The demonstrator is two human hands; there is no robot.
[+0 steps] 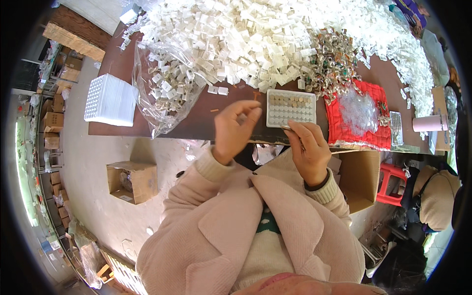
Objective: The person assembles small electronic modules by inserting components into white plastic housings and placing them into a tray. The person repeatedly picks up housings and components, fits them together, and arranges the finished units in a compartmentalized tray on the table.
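Observation:
My left hand [235, 129] hovers just left of a white tray, its thumb and fingers drawn together in a pinch; whatever is between them is too small to tell. At the tray's near edge is my right hand [310, 151], fingertips pressed together on a small shiny piece [285, 128] whose kind I cannot make out. The white tray [281, 119] lies on the brown table, with rows of small round cells; brownish round pieces [290, 101] sit in several far cells. Two white plastic blocks [218, 90] rest beyond my left hand.
A big heap of white plastic pieces [241, 39] covers the table's far side. Around the tray are metal parts [332, 61], a red cloth [339, 120] with clear bits, a clear bag [167, 93] and stacked white trays [110, 101]. Cardboard boxes [132, 182] stand below.

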